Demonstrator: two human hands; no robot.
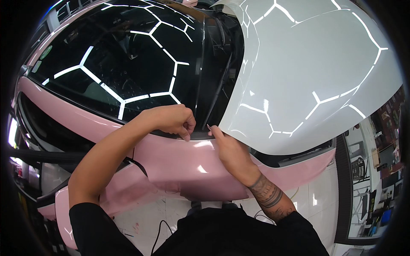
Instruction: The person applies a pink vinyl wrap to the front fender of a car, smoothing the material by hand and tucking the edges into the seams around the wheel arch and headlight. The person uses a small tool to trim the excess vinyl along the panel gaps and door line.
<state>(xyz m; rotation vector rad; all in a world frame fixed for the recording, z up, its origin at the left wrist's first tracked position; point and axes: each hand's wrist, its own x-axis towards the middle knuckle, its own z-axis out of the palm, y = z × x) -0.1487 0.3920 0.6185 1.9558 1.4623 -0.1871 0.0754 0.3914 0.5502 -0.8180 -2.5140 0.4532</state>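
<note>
We have the pink fender [173, 160] directly before us. At its top edge our left hand [174, 119] bends down, fingers curled; our right hand [232, 153] has its fingertips bunched close there. We cannot tell whether either grips anything. Beyond that edge lie the dark windshield [143, 74] and white hood [307, 59].

Fender [175, 160] before hood [316, 72], w/shield [132, 47] L

White tiled floor [305, 215] (glossy), a thin dark cable [158, 234] across it.
</note>
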